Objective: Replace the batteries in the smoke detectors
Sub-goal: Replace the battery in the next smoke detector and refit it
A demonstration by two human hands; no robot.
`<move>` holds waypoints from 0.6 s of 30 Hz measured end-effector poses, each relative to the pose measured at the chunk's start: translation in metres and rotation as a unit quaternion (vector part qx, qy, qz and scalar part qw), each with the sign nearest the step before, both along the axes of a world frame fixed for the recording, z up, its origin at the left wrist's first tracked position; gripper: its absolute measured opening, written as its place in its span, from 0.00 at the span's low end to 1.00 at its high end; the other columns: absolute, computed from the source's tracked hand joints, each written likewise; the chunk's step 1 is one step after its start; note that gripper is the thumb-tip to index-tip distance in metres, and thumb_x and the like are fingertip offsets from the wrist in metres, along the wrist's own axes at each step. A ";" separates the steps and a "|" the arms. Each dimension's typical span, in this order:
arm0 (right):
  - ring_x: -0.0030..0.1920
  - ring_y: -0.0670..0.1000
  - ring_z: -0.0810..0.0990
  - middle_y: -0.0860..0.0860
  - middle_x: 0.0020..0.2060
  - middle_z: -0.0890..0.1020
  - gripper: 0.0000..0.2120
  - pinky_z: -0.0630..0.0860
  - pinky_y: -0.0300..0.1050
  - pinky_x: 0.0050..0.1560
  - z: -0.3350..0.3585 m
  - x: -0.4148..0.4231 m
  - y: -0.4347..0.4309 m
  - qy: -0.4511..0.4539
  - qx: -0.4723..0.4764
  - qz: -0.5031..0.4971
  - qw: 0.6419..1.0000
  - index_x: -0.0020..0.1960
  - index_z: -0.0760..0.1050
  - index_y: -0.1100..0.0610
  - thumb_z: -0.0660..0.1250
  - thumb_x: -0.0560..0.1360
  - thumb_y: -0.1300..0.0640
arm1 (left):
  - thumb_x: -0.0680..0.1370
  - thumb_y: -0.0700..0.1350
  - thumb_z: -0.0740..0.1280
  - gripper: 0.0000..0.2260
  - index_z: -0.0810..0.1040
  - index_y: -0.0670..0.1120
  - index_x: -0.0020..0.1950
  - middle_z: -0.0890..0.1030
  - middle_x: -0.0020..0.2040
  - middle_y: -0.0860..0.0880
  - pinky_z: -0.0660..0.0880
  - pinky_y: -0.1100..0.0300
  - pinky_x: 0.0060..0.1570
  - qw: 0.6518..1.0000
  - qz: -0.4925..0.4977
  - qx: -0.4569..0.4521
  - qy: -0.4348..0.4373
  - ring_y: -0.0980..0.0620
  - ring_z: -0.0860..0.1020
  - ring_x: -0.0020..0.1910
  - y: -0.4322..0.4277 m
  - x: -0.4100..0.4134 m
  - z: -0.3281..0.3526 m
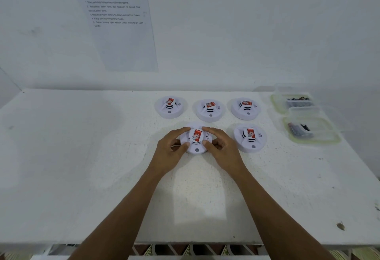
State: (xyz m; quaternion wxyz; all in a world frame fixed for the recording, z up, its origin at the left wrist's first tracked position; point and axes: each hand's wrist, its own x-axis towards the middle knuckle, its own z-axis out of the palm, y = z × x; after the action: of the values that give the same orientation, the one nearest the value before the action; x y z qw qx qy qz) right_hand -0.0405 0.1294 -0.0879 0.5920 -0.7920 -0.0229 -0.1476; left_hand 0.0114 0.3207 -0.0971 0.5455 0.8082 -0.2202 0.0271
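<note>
Several white round smoke detectors with red stickers sit on the white table (82, 157). The nearest detector (196, 141) lies between my hands. My left hand (171, 149) grips its left side, index finger over the top and thumb at the front. My right hand (221, 148) grips its right side the same way. Another detector (249, 138) sits just to the right. A back row holds three more: the left detector (170, 107), the middle detector (209, 110) and the right detector (245, 108).
Two clear plastic containers stand at the table's right: the far container (294, 100) and the near container (310, 130), both holding dark batteries. A printed instruction sheet (119, 23) hangs on the wall behind. The table's front edge runs just below my forearms.
</note>
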 end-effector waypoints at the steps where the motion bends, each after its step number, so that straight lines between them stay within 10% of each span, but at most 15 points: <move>1: 0.51 0.47 0.81 0.49 0.60 0.80 0.18 0.79 0.36 0.46 0.000 0.000 0.000 0.000 0.002 0.000 1.000 0.66 0.76 0.56 0.69 0.77 0.62 | 0.77 0.40 0.70 0.20 0.72 0.49 0.67 0.76 0.62 0.57 0.71 0.76 0.53 1.000 -0.005 -0.003 -0.003 0.70 0.75 0.57 0.000 0.000 0.000; 18: 0.52 0.48 0.82 0.50 0.60 0.80 0.18 0.78 0.36 0.47 0.001 -0.002 0.001 0.000 0.005 -0.001 1.000 0.67 0.76 0.57 0.69 0.77 0.63 | 0.77 0.39 0.69 0.20 0.71 0.51 0.66 0.74 0.61 0.60 0.70 0.77 0.53 1.000 -0.005 -0.001 -0.005 0.73 0.73 0.57 0.000 -0.001 0.002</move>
State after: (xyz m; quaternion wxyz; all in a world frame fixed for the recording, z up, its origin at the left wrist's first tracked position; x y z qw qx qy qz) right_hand -0.0426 0.1304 -0.0865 0.5954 -0.7892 -0.0215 -0.1487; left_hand 0.0099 0.3205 -0.0954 0.5456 0.8061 -0.2273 0.0289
